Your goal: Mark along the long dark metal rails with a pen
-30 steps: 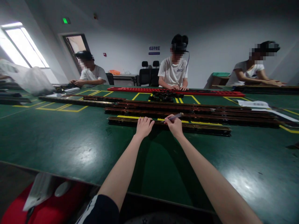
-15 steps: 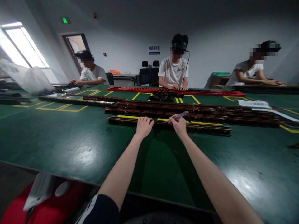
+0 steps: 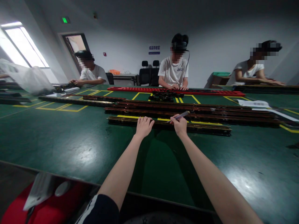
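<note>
A long dark rail with brass-coloured edges (image 3: 205, 128) lies across the green table (image 3: 58, 140) in front of me. My left hand (image 3: 144, 126) rests on it with fingers laid flat over its near edge. My right hand (image 3: 179, 124) is closed round a thin pen-like tool (image 3: 182, 115), its tip pointing at the rail just right of the left hand. More such rails (image 3: 233, 113) lie in rows behind the first one.
Three people sit at the table's far side, one opposite with hands on a long red strip (image 3: 210, 92). A pile of small black parts (image 3: 163, 96) lies mid-table. Yellow tape lines mark the surface. Papers (image 3: 253, 103) lie at right; a red bag (image 3: 46, 208) sits near my left knee.
My right hand with the tool has shifted a little to the right along the rail. My left hand has stayed in place.
</note>
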`<state>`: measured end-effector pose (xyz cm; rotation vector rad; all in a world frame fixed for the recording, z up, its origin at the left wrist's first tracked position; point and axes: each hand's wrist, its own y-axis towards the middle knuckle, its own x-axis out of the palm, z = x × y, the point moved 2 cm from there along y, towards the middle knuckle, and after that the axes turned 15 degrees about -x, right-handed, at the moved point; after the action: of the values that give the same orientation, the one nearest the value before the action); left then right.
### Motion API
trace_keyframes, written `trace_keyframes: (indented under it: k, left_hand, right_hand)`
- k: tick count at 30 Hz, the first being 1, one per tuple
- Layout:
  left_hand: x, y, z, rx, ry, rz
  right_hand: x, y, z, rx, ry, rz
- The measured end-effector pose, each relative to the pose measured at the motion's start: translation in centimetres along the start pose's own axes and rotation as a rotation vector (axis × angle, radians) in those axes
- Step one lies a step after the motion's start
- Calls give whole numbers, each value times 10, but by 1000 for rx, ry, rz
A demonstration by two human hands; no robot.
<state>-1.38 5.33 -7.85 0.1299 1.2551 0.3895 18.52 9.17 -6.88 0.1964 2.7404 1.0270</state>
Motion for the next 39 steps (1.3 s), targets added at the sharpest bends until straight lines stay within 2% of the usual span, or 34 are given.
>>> trace_keyframes:
  k: [7,13,27,39]
  left_hand:
    - [-2,0,1,-8,-9,-24]
    - [-1,0,0,4,-12,-3]
    - [-2,-2,1,-3,9,19]
    - [-4,-1,-3,-96,-64,80]
  right_hand:
    - [-5,0,-8,-4,-29,77]
    - [-5,0,-15,-7,-41,2]
    - [-5,0,-13,9,-44,11]
    - [2,1,3,-14,-4,-117]
